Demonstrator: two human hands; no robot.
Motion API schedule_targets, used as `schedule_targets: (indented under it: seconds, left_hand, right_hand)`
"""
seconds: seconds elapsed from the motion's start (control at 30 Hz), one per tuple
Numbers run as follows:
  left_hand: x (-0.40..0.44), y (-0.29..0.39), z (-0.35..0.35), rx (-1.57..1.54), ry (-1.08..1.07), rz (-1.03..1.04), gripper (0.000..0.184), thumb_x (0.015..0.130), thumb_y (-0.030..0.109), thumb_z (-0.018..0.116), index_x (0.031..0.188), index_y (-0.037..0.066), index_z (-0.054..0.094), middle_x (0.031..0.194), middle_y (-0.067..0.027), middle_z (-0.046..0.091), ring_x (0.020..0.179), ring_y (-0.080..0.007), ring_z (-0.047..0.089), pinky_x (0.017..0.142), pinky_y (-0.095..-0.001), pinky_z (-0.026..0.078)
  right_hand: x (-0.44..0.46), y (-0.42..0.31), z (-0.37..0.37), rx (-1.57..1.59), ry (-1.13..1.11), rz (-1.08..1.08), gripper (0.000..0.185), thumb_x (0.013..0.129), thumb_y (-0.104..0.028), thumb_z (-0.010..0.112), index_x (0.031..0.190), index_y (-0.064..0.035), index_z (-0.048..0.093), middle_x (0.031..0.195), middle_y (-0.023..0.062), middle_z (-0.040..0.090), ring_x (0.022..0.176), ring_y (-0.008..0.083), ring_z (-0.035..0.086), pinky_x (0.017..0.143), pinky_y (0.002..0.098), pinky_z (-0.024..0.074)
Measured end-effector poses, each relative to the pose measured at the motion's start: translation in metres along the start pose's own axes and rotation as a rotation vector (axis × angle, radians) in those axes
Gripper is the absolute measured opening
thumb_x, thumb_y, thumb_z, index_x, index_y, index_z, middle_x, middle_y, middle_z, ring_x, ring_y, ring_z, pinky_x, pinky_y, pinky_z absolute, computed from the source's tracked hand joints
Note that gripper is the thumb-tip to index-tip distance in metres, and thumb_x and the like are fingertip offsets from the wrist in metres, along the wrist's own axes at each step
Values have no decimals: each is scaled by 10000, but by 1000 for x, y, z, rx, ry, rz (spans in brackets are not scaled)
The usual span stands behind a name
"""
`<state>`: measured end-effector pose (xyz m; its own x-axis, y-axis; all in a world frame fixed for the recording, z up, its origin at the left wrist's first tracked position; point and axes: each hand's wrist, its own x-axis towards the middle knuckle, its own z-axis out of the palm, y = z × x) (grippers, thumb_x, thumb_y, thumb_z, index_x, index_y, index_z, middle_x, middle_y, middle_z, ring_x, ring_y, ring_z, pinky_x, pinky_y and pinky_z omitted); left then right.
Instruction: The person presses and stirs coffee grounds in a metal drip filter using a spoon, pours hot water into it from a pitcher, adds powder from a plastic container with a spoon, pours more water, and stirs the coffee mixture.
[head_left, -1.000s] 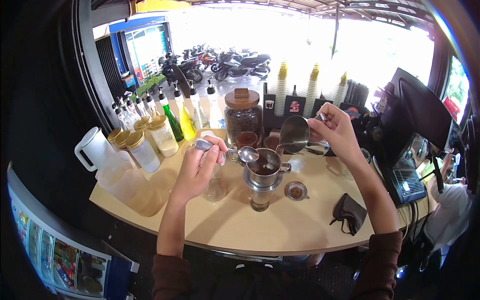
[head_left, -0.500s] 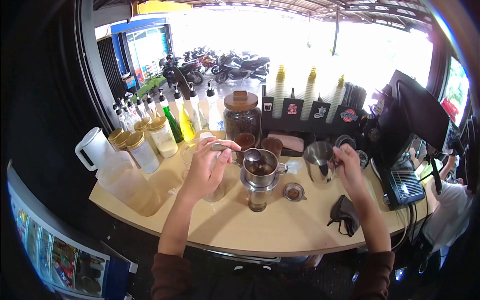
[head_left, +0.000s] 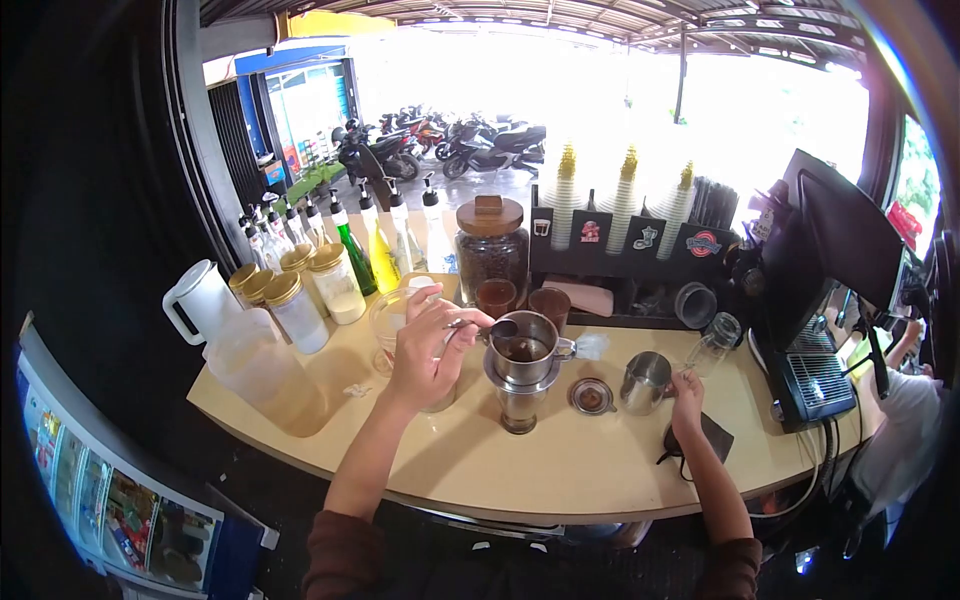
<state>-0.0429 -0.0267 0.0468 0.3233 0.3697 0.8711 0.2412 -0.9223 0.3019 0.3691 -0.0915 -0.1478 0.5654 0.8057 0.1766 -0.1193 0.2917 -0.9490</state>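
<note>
My left hand (head_left: 430, 350) is closed on a spoon (head_left: 504, 328), whose bowl sits over the left rim of a metal drip coffee filter (head_left: 524, 368). Dark wet coffee shows inside the filter. It rests on a clear glass (head_left: 518, 412) on the counter. At the right, my right hand (head_left: 687, 396) is closed on the handle of a metal pitcher (head_left: 643, 386), low at the counter; whether its base touches is hard to tell. Between filter and pitcher lies a small round metal filter piece (head_left: 592, 396) with brown residue.
A black cloth item (head_left: 708, 444) lies beside my right wrist. Behind the filter stand a jar of coffee beans (head_left: 492, 258), brown cups (head_left: 496, 297) and a cup rack (head_left: 620, 232). Jars (head_left: 296, 312), a plastic pitcher (head_left: 250, 355) and pump bottles (head_left: 380, 255) line the left; an espresso machine (head_left: 810, 365) is right.
My right hand has brought the metal pitcher down and toward me, from a raised position to counter level. My left hand keeps the spoon by the filter, its bowl now tilted more.
</note>
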Motion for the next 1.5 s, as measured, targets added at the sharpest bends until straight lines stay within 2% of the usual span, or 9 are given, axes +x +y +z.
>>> schedule_targets:
  seconds: [0.17,0.23,0.3,0.47,0.57,0.63,0.73,0.8,1.5]
  left_hand:
    - [2,1,10,45,-30,77,103,880,86,620,951,126,683,734,21,615,702,-150,585,1033,-423,327]
    - [3,1,16,119,-58,124,110,861,93,639,953,134,683,749,28,608,713,-147,582,1027,-430,332]
    - [4,6,26,189,-89,169,123,842,100,658,955,142,683,763,35,602,725,-144,579,1020,-437,337]
    - [0,22,50,368,-101,322,152,761,163,732,903,146,680,804,58,574,780,-122,564,1001,-455,348]
    - [-8,18,47,351,-56,243,251,720,231,788,915,126,671,834,34,577,795,-146,569,997,-457,360]
    - [-13,15,46,320,-14,169,351,695,268,816,971,117,661,853,15,581,803,-164,574,986,-449,379]
    - [-24,10,52,-122,167,-250,634,631,339,870,1142,85,592,972,-54,625,911,-217,615,956,-410,433]
    - [-32,1,57,-210,-104,-519,836,590,369,892,1253,42,503,1088,-129,639,1035,-265,623,926,-372,473]
    - [-28,4,54,-212,-142,-526,761,599,338,875,1201,18,537,1090,-151,652,1037,-285,631,921,-383,475]
  right_hand:
    - [11,-9,1,-537,110,-287,132,849,-89,644,934,-40,556,863,66,562,858,194,535,785,355,418]
    - [-13,-78,53,-867,-65,-769,259,796,-110,690,1025,-55,582,954,87,562,937,253,535,838,374,402]
    - [-37,-123,103,-1041,-256,-929,365,775,-120,717,1115,-67,594,937,87,565,915,275,538,856,368,381]
    - [-74,-172,187,-704,-617,-968,515,768,-168,757,1257,-103,607,805,20,525,812,197,525,802,345,360]
    - [-72,-165,202,-658,-626,-1149,333,771,-85,733,1099,-100,677,734,5,472,721,167,499,760,314,364]
    - [-64,-161,201,-685,-583,-1188,275,773,-75,728,1040,-97,666,739,9,480,723,176,502,767,324,370]
    - [-59,-159,201,-718,-574,-1190,186,780,-61,717,940,-91,629,750,15,499,729,193,510,783,344,379]
    - [-59,-164,198,-723,-610,-1157,161,785,-57,710,900,-88,602,756,17,510,734,201,515,793,354,384]
    - [-49,-176,204,-787,-780,-1149,98,842,-86,660,895,-70,579,768,32,559,756,218,552,811,382,392]
